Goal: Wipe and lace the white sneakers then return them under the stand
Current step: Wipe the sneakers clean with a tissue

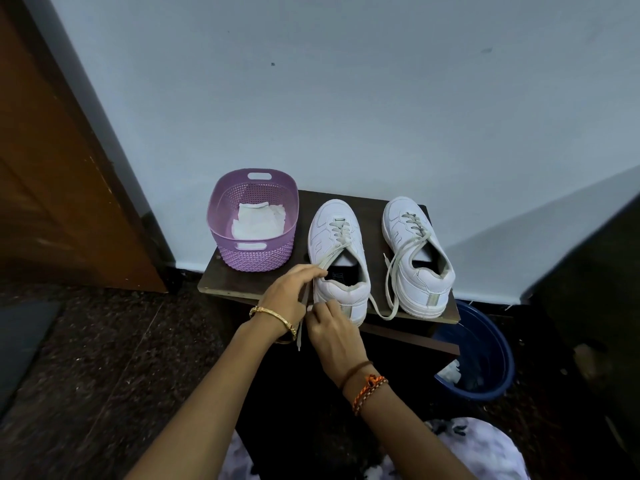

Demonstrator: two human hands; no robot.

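Two white sneakers stand side by side on a dark wooden stand (221, 282), toes toward the wall. The left sneaker (337, 244) is partly laced, with one lace end running over its opening. My left hand (291, 292) pinches that lace at the shoe's near left side; the lace tip hangs down below my wrist. Just below the left sneaker's heel, my right hand (332, 336) holds the same lace with curled fingers. The right sneaker (415, 258) has loose laces trailing over the stand's front edge.
A purple perforated basket (256, 258) with white wipes inside sits on the stand's left end. A blue bin (498, 358) with white scraps stands on the floor at the right. A brown door is at the left, a dark cabinet at the right.
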